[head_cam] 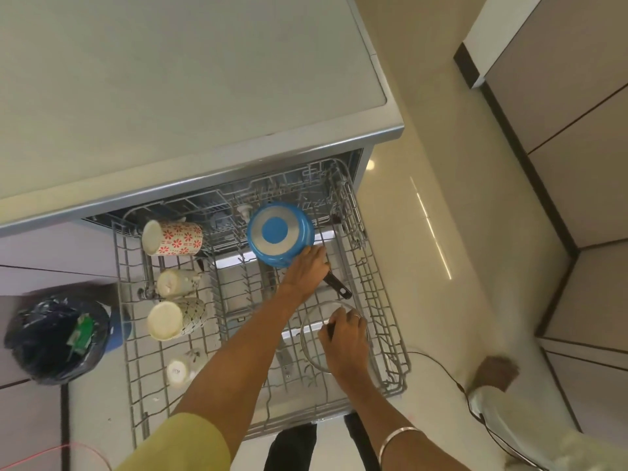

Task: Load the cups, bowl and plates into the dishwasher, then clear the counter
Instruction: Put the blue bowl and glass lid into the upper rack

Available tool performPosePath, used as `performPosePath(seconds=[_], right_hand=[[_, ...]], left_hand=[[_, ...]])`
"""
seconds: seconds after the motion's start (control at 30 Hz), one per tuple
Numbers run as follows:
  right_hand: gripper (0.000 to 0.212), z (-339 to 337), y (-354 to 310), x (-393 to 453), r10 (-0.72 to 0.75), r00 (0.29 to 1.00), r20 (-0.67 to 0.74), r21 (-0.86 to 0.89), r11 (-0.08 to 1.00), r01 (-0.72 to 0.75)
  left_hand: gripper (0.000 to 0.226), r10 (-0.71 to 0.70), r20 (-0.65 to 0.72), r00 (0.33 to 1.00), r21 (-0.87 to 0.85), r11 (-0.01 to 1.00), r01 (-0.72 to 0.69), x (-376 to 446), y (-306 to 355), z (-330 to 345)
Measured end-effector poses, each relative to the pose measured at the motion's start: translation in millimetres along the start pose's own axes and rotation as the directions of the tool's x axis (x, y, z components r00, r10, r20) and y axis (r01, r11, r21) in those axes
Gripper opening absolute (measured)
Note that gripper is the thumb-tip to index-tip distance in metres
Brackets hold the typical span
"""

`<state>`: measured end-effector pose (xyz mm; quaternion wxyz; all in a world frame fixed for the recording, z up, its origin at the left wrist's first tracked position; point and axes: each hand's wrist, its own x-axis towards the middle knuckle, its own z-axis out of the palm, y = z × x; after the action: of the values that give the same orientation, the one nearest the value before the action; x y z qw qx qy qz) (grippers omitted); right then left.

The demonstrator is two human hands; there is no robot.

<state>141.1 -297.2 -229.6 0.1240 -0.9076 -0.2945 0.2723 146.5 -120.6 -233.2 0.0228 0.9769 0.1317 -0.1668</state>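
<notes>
The left hand is reaching far across the pulled-out rack, fingers curling over the handle of the upturned blue pan; the right hand is gripping the glass bowl at the rack's near right; cups are lying along the left.

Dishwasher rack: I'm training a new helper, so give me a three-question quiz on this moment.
1. True or false: the blue pan lies bottom-up in the rack.
2. Which hand holds the glass bowl? A) left B) right
3. How many cups lie along the rack's left side?

Key: 1 true; 2 B, the right hand, while the left hand is at the pan's handle; 3 four, including the floral cup.
</notes>
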Motion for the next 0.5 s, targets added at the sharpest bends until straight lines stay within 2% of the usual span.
performPosePath(seconds=[0.1, 0.27, 0.43, 0.5], right_hand=[[0.031, -0.5, -0.3, -6.6, -0.011, 1.0, -0.026, -0.014, 1.0, 0.01], [0.038, -2.0, 2.6, -11.1, 0.063, 0.998, 0.019, 0.101, 0.993, -0.064], [0.019, -9.4, 8.3, -4.2, 0.075, 0.996, -0.052, 0.104, 0.992, -0.07], [0.017, -11.5, 9.9, -3.6, 0.06, 0.995, -0.079, 0.056, 0.997, -0.056]], left_hand=[[0.024, -0.007, -0.031, 0.999, -0.049, 0.999, 0.005, -5.9, 5.8, 1.0], [0.041, -0.037, -0.084, 0.996, -0.13, 0.991, 0.026, -16.3, 10.3, -7.3], [0.058, -0.063, -0.081, 0.995, -0.186, 0.981, 0.047, -31.6, 6.2, 0.3], [0.065, -0.079, -0.092, 0.993, -0.19, 0.98, 0.061, -35.2, 4.2, 2.2]])
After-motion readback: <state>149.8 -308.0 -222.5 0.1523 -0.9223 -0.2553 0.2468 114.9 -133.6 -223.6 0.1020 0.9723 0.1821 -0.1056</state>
